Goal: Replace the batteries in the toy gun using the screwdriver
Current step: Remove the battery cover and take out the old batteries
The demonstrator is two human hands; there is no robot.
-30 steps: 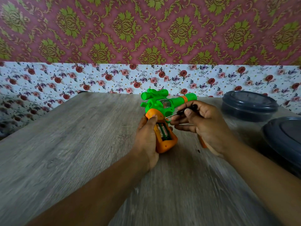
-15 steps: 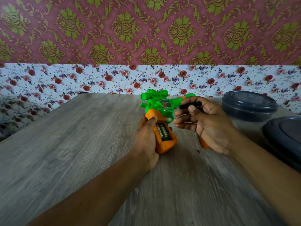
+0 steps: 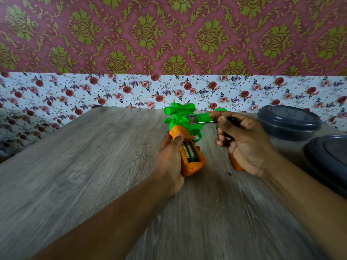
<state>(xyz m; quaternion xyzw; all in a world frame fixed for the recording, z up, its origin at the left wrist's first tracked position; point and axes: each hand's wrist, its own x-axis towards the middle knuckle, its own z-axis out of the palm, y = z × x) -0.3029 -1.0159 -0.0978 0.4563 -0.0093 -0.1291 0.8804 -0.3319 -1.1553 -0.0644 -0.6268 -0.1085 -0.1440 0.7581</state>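
Risk: batteries [image 3: 188,152] lie uncovered in the open grip just beside the left hand [image 3: 170,158] thumb; a tilt could spill them, and the screwdriver [image 3: 210,121] tip could slip. Toy gun [image 3: 185,128]: green body, orange grip, clasped by curled left fingers. Right hand [image 3: 242,139] fingers pinch the screwdriver, an orange cover [image 3: 235,164] beneath the palm

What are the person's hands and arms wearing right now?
Nothing that shows: the left hand and right hand are bare, with no gloves, rings or watch in view. Both forearms are bare too, no sleeve reaching the frame. Fingernails are short and unpainted.
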